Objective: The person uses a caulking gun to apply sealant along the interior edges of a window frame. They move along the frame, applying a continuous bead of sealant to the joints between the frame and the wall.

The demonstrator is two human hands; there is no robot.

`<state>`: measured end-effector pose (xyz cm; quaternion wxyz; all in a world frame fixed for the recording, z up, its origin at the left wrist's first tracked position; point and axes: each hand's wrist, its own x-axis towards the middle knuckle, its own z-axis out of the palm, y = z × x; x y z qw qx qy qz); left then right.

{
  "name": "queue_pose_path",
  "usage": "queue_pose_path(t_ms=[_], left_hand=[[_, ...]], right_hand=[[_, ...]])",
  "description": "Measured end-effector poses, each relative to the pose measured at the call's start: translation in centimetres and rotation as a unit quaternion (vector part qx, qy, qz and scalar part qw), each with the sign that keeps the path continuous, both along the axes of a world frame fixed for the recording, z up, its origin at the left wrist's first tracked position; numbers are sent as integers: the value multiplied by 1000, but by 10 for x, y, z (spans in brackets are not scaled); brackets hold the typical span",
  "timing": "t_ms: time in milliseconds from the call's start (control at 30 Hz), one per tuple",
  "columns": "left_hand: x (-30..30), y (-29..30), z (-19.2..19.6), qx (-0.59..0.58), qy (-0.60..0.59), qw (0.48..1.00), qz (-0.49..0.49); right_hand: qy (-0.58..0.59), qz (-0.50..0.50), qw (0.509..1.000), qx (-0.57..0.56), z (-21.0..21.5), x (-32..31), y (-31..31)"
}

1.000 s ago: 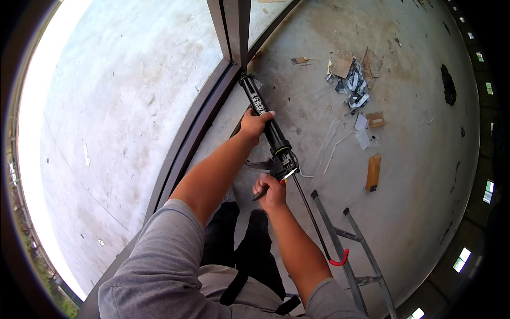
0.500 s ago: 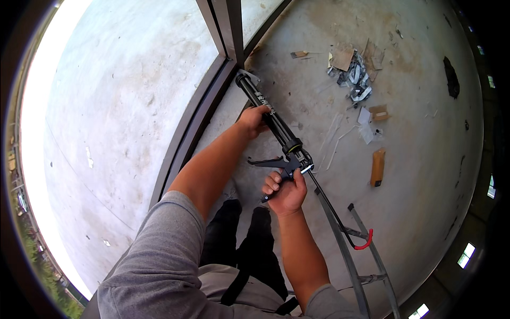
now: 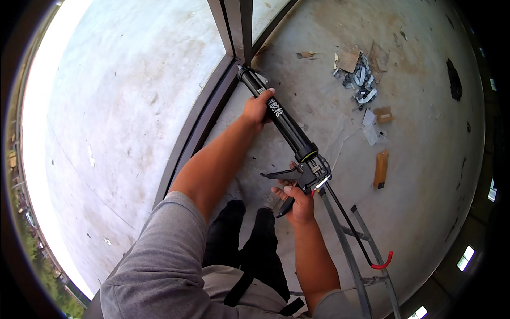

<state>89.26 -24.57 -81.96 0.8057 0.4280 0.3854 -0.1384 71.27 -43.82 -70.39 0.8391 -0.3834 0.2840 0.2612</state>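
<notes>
With the left hand (image 3: 257,110) clasping the caulking gun (image 3: 291,129), aimed toward 11 o'clock, and the right hand (image 3: 300,204) curled round its handle (image 3: 285,208), best steady the nozzle (image 3: 240,68) near the metal frame (image 3: 241,33).

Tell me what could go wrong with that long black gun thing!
The caulking gun has its pointed tip close to the dark frame, so it might scrape it. Its red hook lines up with the ladder in this view, so it could catch if they're really close.
</notes>
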Motion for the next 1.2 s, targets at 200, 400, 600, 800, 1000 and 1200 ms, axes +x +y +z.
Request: queue_pose_path(t_ms=[200,400,600,800,1000,1200], left_hand=[[13,17,-12,18,-1,1000,7],[20,34,-32,0,-16,999,-33],[21,28,2,-20,-11,1000,4],[20,30,6,-44,-17,998,31],[1,38,2,-57,11,997,45],[-75,50,6,-110,14,990,87]], right_hand=[[-41,-4,996,82,-23,7,18],[-55,-21,997,52,-27,10,34],[-91,-5,996,16,-17,19,30],[-114,11,993,2,-2,29,30],[-75,20,995,-56,6,14,40],[-30,47,994,-94,19,-53,46]])
